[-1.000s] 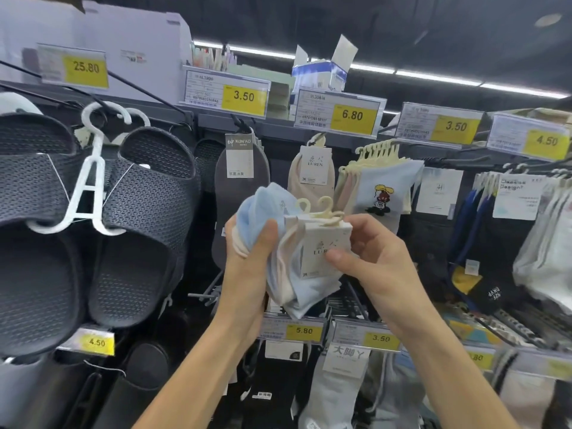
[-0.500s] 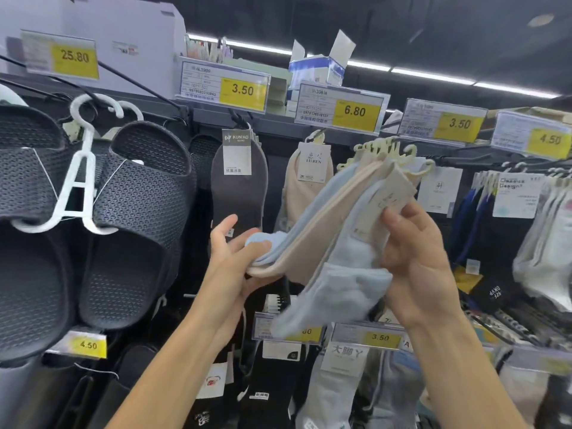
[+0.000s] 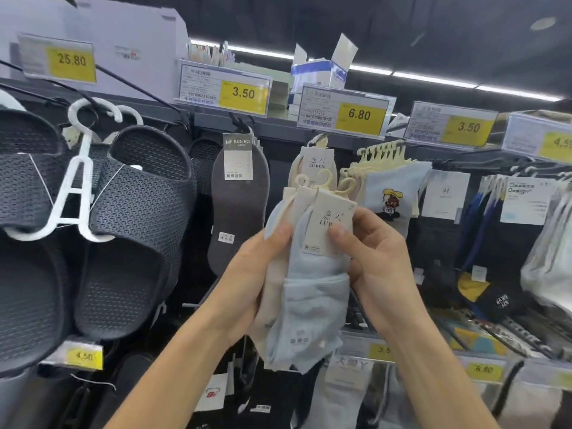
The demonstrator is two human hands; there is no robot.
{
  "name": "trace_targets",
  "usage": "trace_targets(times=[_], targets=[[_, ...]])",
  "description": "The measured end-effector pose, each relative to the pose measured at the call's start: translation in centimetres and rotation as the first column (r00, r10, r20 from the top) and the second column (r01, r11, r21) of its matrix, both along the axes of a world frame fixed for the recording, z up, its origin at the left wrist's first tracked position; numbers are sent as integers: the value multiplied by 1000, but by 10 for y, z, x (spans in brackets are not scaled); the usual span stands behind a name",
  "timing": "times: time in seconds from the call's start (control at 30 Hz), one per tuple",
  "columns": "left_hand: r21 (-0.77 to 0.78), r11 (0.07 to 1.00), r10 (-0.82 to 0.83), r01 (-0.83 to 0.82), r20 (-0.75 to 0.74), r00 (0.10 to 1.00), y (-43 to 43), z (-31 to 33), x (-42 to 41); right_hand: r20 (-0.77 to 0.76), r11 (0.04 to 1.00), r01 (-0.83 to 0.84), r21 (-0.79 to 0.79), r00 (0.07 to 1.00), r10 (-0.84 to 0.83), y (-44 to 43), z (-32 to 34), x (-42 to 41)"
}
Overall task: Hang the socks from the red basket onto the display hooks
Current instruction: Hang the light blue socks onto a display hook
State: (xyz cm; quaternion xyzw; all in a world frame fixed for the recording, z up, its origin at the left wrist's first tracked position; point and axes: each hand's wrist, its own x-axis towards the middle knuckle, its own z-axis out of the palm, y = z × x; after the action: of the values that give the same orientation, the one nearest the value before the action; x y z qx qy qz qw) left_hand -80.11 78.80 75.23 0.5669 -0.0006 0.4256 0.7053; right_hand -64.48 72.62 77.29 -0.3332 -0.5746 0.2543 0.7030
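The socks (image 3: pixel 309 292), a bundle of pale blue and cream pairs, are held up in front of the rack at chest height; the red basket is out of view. The bundle's long axis runs upright, toes at 6 o'clock and its 2 visible plastic hangers (image 3: pixel 326 178) at 12 o'clock, curled ends free above the fingers.

The left hand (image 3: pixel 253 274) takes the bundle from 9 o'clock, its grip wrapped round the fabric with the thumb pressed on the front; the right hand (image 3: pixel 383 267) comes in from 3 o'clock, its grip pinching the card label (image 3: pixel 332 224) of the front pair between thumb and fingers.

The relation that matters: the matching LU REN pair (image 3: pixel 311 164) hangs at 12 o'clock from the bundle, just beyond the hangers and under the 6.80 price tag (image 3: pixel 359 115); the display hook's rod is mostly hidden behind that pair. Judging by this, the next move is a short lift up and forward; the right hand is better placed to carry 1 pair, since it already holds the front card alone.
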Motion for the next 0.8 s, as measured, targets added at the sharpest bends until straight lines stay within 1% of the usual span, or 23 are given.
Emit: trace_targets(times=[0.1,0.2,0.3,0.4,0.47,0.5,0.57,0.6,0.63,0.67,0.73,0.8], targets=[[-23,999,-32,33,23,999,1,1,1,22,1000,13,17,1000,-13,3,-1,2],[6,999,39,-40,54,998,6,3,5,70,997,73,34,995,-75,6,-1,4],[40,996,78,-81,69,995,13,4,8,119,989,139,43,983,-143,8,1,6],[26,997,78,-79,38,996,18,7,8,117,991,136,15,984,-137,12,5,8],[-32,998,51,-50,16,999,21,6,7,66,995,103,-4,993,-102,17,6,9],[-80,995,59,-58,8,998,23,6,7,16,997,75,-16,997,-74,20,7,10],[-166,977,140,-137,12,990,29,4,4,-107,999,32,-32,994,-35,25,10,12],[-193,963,194,-187,17,981,32,3,1,-154,999,43,-30,987,-48,28,13,13],[-203,950,248,-238,23,969,36,1,-1,-174,995,92,-24,980,-95,32,18,15],[-195,937,302,-290,33,953,39,0,-4,-156,984,179,-14,971,-179,37,24,17],[-162,913,386,-373,56,921,44,-1,-8,-29,921,389,13,921,-388,50,39,23],[-139,901,421,-410,60,905,47,-1,-11,119,852,523,29,844,-522,65,52,26]])
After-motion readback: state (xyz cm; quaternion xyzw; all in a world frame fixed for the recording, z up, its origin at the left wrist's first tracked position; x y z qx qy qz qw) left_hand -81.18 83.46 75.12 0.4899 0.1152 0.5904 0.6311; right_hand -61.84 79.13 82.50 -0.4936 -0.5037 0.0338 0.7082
